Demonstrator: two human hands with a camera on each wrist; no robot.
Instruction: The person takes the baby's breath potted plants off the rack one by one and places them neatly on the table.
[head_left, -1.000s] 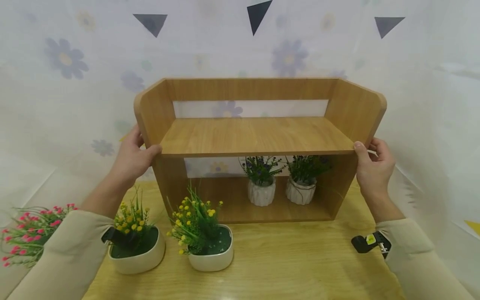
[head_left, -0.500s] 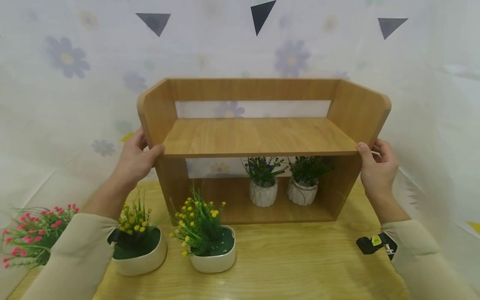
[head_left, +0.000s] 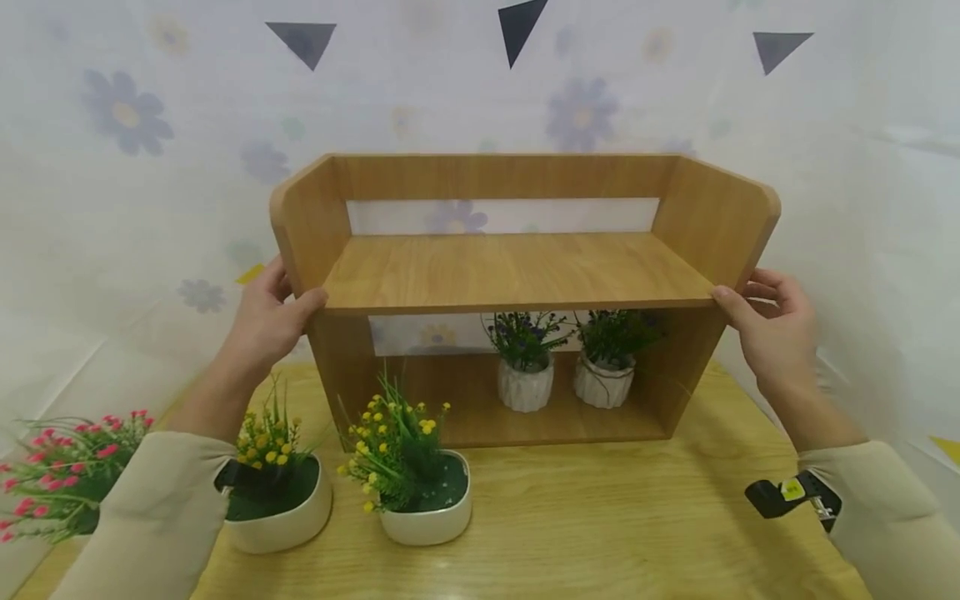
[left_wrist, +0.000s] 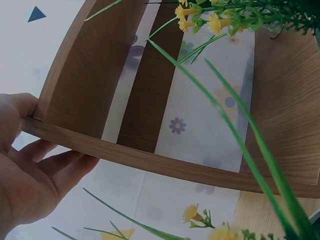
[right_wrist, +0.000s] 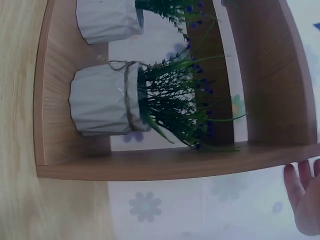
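At the centre of the head view a two-tier wooden shelf (head_left: 517,275) stands on the yellow-wood table (head_left: 600,533). On the frame's left side, the left hand (head_left: 266,321) grips its left side panel, thumb on the front edge. On the frame's right, the right hand (head_left: 776,329) has relaxed fingers, only its thumb tip touching the right front corner. Two small white pots of purple flowers (head_left: 558,358) sit inside the lower tier; two yellow-flower pots (head_left: 352,492) stand at lower left.
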